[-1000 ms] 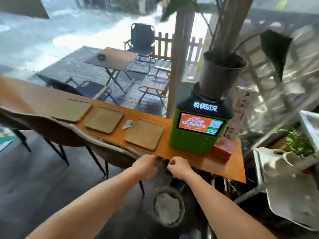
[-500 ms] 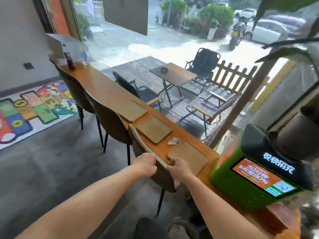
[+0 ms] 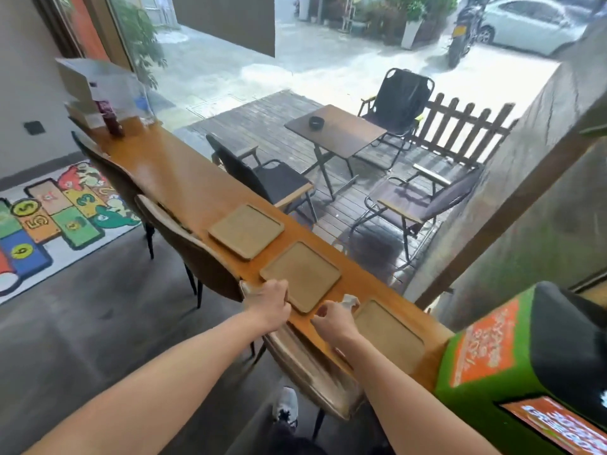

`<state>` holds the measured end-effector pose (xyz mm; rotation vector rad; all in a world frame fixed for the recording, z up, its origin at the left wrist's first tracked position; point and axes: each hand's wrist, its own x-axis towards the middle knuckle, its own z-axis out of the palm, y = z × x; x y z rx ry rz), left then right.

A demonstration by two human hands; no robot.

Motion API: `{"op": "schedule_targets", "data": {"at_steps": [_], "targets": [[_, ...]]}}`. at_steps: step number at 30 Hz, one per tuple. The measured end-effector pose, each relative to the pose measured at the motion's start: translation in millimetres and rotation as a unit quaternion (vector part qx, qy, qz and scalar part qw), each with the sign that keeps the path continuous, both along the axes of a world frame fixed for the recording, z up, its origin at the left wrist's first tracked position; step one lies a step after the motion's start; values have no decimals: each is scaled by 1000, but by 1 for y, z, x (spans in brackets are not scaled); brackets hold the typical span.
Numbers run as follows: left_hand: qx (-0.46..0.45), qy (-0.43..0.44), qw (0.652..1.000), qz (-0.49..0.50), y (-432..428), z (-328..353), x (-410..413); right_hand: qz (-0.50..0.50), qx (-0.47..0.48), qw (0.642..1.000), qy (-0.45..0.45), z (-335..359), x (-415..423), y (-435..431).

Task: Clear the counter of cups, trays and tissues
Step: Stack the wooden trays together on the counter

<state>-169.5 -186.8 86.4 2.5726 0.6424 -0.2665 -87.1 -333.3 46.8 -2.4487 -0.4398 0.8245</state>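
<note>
Three flat tan trays lie in a row on the long wooden counter (image 3: 184, 178): a far tray (image 3: 246, 231), a middle tray (image 3: 305, 274) and a near tray (image 3: 391, 336). A crumpled white tissue (image 3: 350, 299) sits between the middle and near trays. My left hand (image 3: 271, 302) is at the middle tray's near corner, fingers curled over its edge. My right hand (image 3: 333, 321) is curled with its fingertips touching the tissue; whether it grips the tissue is hidden. No cups are in view.
Brown chairs (image 3: 197, 254) stand tucked along the counter's near side, one right under my arms (image 3: 312, 366). A green charging kiosk (image 3: 525, 372) stands at the counter's right end. A clear stand and dark bottle (image 3: 113, 121) sit at the far end. A window runs behind the counter.
The view has swung left along the counter. Both hands have left the chair back and moved up onto the counter, the left to the middle tray, the right to the tissue.
</note>
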Motion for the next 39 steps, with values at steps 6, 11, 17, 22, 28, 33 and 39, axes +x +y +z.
{"op": "schedule_targets", "data": {"at_steps": [6,11,17,22,28,33,39], "targets": [[-13,52,999,-6,59,-26,64,-25,-34,998,55,-26,52,39],[-29,103,994,-6,89,-55,91,-88,-41,989,113,-41,73,56],[-48,176,983,-27,125,-93,120,-166,-41,967,190,-66,79,72],[-92,189,977,-40,152,-116,145,-295,-15,938,184,-82,78,103],[-177,217,958,-62,178,-136,159,-395,-20,892,217,-93,70,123],[-216,208,953,-48,184,-144,162,-485,37,839,244,-101,61,136],[-286,258,916,112,190,-151,184,-562,63,775,282,-104,72,133]]}}
